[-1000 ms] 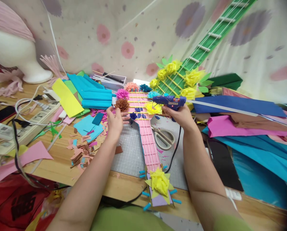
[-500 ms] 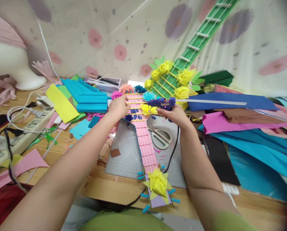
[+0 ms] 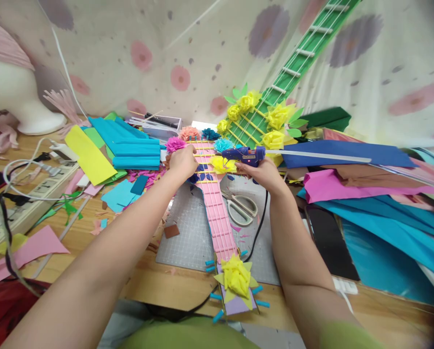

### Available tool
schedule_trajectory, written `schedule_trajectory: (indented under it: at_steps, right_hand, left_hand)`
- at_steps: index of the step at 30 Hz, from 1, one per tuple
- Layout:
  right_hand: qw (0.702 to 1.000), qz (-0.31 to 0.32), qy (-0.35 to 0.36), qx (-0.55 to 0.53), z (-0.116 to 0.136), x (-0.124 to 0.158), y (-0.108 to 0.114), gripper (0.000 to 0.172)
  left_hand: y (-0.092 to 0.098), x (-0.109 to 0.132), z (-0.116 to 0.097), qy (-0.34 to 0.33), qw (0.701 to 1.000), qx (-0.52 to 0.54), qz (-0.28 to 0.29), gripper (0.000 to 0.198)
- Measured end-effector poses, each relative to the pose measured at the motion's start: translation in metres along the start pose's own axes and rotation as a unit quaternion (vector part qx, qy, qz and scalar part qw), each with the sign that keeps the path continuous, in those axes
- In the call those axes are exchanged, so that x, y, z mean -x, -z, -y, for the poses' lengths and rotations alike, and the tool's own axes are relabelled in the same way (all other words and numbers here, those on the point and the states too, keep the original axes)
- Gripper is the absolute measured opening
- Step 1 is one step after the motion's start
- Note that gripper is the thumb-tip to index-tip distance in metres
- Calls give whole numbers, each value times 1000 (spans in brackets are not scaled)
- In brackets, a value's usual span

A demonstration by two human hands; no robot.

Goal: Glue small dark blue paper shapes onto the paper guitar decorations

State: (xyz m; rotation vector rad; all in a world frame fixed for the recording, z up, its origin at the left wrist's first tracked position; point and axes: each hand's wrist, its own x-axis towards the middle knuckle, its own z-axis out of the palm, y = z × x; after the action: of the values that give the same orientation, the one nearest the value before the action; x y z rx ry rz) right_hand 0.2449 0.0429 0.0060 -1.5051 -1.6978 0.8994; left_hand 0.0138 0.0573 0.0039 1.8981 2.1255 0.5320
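Note:
A pink paper guitar point(image 3: 217, 213) lies on a grey cutting mat point(image 3: 188, 232), its headstock with a yellow flower point(image 3: 235, 278) nearest me. Magenta point(image 3: 175, 144), coral point(image 3: 190, 133), dark blue point(image 3: 210, 134), light blue point(image 3: 224, 144) and yellow point(image 3: 222, 165) paper flowers ring its body. My left hand point(image 3: 182, 162) presses down on the body's left side, fingers curled over a brown paper flower that is almost hidden under it. My right hand point(image 3: 262, 174) grips a blue glue gun point(image 3: 244, 154), nozzle pointing left over the yellow flower, with a long glue stick point(image 3: 318, 156) trailing right.
Scissors point(image 3: 240, 208) lie right of the neck beside the gun's black cord. A green paper guitar point(image 3: 275, 92) leans on the backdrop. Stacked paper sheets point(image 3: 365, 189) fill the right, folded teal paper point(image 3: 133, 145) and scraps the left. A power strip point(image 3: 38, 189) and a white foam head point(image 3: 21, 97) stand far left.
My left hand moved up and right with the brown flower onto the guitar body and now covers it. The glue gun shifted slightly left. The view dipped a little.

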Motion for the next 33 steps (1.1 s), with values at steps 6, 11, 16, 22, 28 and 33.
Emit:
schedule_trajectory:
  at_steps: [6,11,16,22,28,33]
  right_hand:
    - [1000,13,18,8,-6,-2,-3,40]
    - [996,70,58,13,-2,2,-5,42]
    - [986,128,107,25,8,9,-10,46]
    - [971,162,168,54,7,9,-19,46]
    - [962,178,195,64,4,7,-26,40]
    - [966,169,183,68,7,9,-27,40]
  left_hand:
    - [-3,1,12,-15,980,188,-61,25]
    - [-6,29,18,1,933,343,-110,27]
    - [-17,66,27,97,853,503,-94,27]
    - [-23,80,31,125,834,524,-120,31]
    - [-22,81,30,133,817,547,-125,32]
    - [-23,83,31,129,814,553,-117,30]
